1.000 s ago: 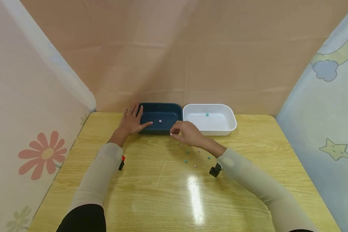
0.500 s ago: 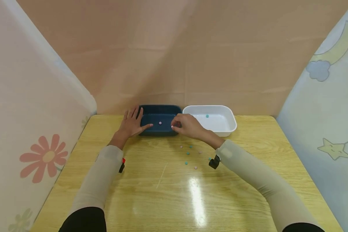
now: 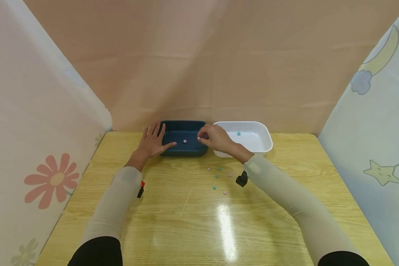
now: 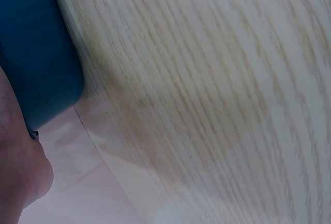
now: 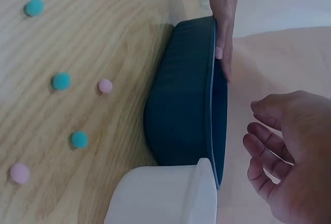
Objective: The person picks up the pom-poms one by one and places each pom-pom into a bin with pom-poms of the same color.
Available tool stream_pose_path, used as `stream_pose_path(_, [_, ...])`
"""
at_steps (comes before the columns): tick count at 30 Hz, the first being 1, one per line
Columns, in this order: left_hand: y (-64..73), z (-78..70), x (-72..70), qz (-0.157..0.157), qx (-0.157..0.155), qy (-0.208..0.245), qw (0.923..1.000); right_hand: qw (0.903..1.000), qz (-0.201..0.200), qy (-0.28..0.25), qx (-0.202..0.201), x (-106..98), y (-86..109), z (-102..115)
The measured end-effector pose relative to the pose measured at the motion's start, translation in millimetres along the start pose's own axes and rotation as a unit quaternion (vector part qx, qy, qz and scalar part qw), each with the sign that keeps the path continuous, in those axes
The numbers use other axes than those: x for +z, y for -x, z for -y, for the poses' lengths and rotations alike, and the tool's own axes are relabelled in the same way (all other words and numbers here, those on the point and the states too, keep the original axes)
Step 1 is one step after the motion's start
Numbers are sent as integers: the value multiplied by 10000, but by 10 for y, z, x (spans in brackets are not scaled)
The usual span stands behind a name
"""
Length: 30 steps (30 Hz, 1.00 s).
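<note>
My left hand (image 3: pixel 152 143) lies with fingers spread on the left rim of the dark blue tray (image 3: pixel 183 152). One pink ball (image 3: pixel 184 141) is inside that tray. Over the tray's right end, my right hand (image 3: pixel 217 138) pinches a small pale pink ball (image 3: pixel 198 138) between thumb and fingertips; in the right wrist view the curled fingers (image 5: pixel 269 146) are above the rim and the ball is hidden. Beside it stands a white tray (image 3: pixel 269 145) with a teal ball (image 3: pixel 238 133) in it. The left wrist view catches only part of the left hand (image 4: pixel 20 167) and the blue tray's corner (image 4: pixel 46 53).
Several loose balls lie on the wooden table (image 3: pixel 173 221) in front of the trays, among them a teal ball (image 3: pixel 214 187) and a pink ball (image 3: pixel 225 193). A tan cloth backdrop (image 3: pixel 212 74) rises behind the trays, with printed panels on both sides.
My right hand has moved forward from the blue tray's front edge to over its right end, still pinching the pale pink ball. The left hand stays on the rim.
</note>
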<state>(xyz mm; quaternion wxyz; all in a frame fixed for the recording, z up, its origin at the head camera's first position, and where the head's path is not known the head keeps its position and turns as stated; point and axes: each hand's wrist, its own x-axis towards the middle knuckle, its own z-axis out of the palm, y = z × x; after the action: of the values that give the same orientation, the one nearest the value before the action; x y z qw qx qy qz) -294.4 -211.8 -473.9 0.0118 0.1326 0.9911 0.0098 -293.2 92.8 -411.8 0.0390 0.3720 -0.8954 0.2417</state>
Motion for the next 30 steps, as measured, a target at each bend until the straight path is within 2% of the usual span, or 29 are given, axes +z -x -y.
stream_pose_path(14, [-25, -40, 2, 1, -32, -17, 10000, 9992, -6, -116, 381, 28, -223, -245])
stream_pose_path(20, [-29, -52, -1, -56, -37, 66, 10000, 9982, -23, -109, 581, 32, -288, -273])
stream_pose_path(30, [-58, -71, -23, 35, 0, 45, 10000, 9970, -11, -30, 771, 79, -344, -329])
